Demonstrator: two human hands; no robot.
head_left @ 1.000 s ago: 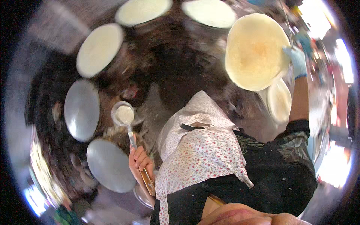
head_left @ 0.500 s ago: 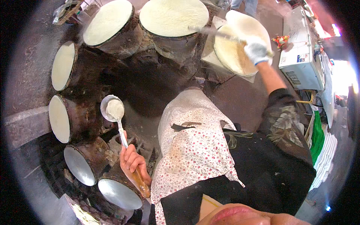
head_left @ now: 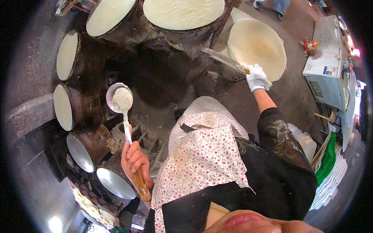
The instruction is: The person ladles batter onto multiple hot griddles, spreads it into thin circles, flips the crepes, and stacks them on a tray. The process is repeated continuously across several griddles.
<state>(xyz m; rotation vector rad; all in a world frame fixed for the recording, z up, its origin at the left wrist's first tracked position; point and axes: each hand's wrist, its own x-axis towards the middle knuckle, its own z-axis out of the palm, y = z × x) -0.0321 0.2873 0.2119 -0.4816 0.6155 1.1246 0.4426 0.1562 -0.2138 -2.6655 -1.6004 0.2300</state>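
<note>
My left hand (head_left: 136, 161) is bare and closed around the handle of a metal ladle (head_left: 111, 100). Thick pale batter (head_left: 122, 99) lies in its bowl. My right hand (head_left: 257, 79), in a white glove, grips the handle of a long flat spatula (head_left: 224, 60), whose blade points up and left. The blade passes by the near left edge of a round, pale flatbread (head_left: 256, 43), lying flat on a board (head_left: 241, 13). Whether other flatbreads lie underneath is hard to see.
Round griddles curve along the left and far side. Several carry pale rounds, such as the far middle one (head_left: 182, 14); two nearer ones (head_left: 81, 152) (head_left: 115, 183) show bare metal. A white chest-shaped appliance (head_left: 326, 64) stands right, and a tray of pale pieces (head_left: 91, 206) lower left.
My right hand has drawn the spatula back from over the flatbreads toward me. The top flatbread, earlier partly over the far edge, now lies flat. My left hand still holds the ladle.
</note>
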